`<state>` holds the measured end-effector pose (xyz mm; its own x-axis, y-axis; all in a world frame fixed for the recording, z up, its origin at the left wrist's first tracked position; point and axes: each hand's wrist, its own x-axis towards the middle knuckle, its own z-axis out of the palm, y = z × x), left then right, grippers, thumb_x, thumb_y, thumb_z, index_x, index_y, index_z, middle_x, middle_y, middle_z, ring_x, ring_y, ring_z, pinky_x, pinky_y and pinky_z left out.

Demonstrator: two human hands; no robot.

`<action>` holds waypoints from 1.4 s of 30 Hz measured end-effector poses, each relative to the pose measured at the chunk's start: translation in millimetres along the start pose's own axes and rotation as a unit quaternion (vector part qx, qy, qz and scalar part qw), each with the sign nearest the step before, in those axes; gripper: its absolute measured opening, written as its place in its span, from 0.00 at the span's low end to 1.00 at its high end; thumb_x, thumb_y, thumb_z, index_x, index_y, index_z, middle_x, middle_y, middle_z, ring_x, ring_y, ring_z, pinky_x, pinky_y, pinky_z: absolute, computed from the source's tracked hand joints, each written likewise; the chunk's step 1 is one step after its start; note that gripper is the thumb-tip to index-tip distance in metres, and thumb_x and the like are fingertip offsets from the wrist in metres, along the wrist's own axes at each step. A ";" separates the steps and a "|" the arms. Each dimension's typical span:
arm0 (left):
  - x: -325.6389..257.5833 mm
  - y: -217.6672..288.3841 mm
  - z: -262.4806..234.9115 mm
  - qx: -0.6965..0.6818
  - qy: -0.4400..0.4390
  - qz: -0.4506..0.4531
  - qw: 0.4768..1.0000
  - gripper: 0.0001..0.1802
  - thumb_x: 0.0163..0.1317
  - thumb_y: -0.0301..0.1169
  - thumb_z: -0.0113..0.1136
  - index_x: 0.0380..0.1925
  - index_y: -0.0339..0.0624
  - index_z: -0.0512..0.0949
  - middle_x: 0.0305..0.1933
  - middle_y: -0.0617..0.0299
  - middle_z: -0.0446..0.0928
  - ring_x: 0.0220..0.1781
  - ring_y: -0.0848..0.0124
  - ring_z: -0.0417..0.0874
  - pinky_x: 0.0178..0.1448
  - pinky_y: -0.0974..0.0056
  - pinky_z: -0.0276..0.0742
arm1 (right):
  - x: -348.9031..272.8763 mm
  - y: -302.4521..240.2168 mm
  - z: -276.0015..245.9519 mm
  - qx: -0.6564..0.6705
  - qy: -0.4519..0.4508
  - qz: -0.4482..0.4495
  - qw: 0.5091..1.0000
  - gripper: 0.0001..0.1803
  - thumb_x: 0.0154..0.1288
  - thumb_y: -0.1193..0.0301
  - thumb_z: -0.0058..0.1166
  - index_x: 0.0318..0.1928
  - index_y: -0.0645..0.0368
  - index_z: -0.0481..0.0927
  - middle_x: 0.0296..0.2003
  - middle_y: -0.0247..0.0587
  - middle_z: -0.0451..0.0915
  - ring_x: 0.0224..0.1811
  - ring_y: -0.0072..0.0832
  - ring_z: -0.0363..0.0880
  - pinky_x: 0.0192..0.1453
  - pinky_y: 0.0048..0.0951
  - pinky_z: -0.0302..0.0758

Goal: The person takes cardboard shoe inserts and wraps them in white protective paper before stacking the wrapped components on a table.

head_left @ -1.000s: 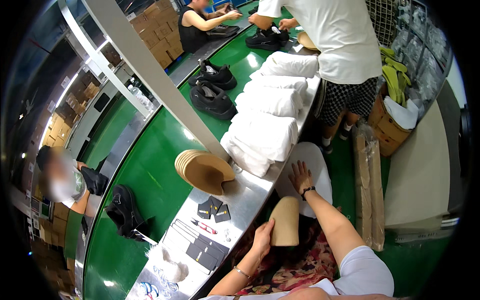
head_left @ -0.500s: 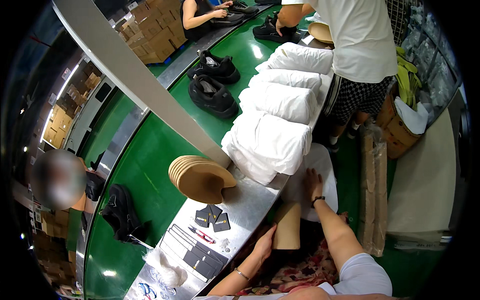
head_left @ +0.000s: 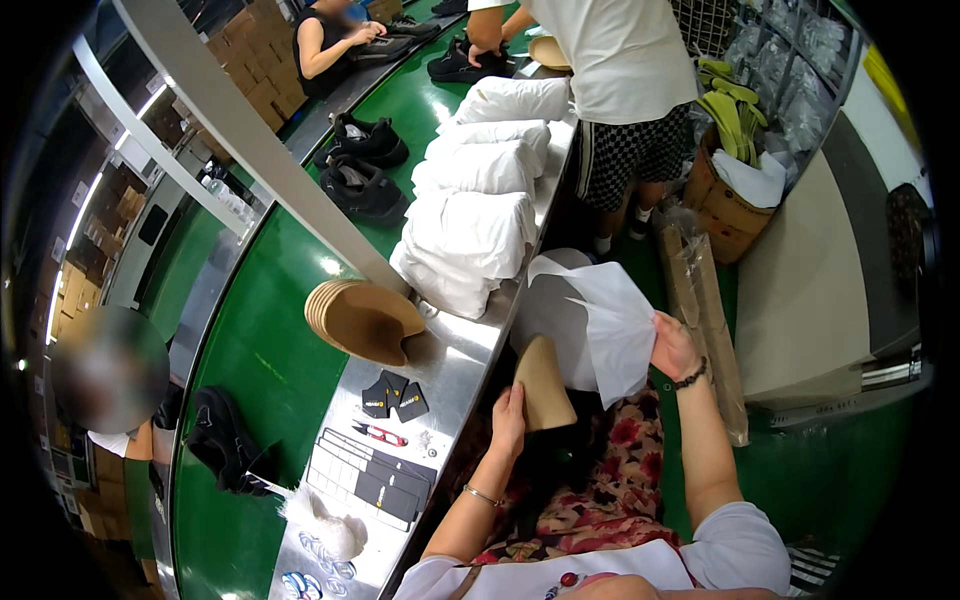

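Observation:
My left hand (head_left: 508, 422) is closed on a curved tan cardboard piece (head_left: 546, 388), holding it over my lap beside the bench edge. In my right hand (head_left: 677, 348) the edge of a thin white sheet (head_left: 618, 335) is pinched; the sheet is raised and bent. Below it lies a white pile, apparently paper (head_left: 548, 305), whose support is hidden. Several similar tan cardboard pieces, nested in a stack (head_left: 365, 325), stand on the metal bench to my left.
On the metal bench (head_left: 455, 352) lie black tags (head_left: 393, 396), red-handled thread snips (head_left: 380, 434), black cards (head_left: 390, 485) and white strings (head_left: 325, 525). White wrapped bundles (head_left: 465, 240) line its far part. Black shoes (head_left: 365, 190) sit on the green belt (head_left: 265, 300). A co-worker (head_left: 620, 60) stands ahead.
My right hand has gone from lying on the white pile to lifting a sheet by its edge toward the right. My left hand still holds the cardboard piece. The whole view has shifted.

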<state>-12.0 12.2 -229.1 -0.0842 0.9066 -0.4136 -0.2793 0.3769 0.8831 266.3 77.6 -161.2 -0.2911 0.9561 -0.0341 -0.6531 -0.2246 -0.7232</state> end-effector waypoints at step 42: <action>-119.5 93.8 -20.1 -0.080 -0.237 0.160 0.955 0.10 0.61 0.21 0.50 0.42 0.38 0.75 0.38 0.68 0.76 0.37 0.79 0.77 0.38 0.72 0.77 | -27.5 17.4 212.8 -0.629 -0.116 -0.130 0.758 0.58 0.48 0.44 0.61 0.67 0.65 0.43 0.62 0.58 0.57 0.64 0.43 0.59 0.65 0.33 0.58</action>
<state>-47.3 -64.6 -101.2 0.2423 0.9688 0.0518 -0.4582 0.0672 0.8863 114.1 7.3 -26.1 -0.4772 0.8459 0.2382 0.4310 0.4616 -0.7754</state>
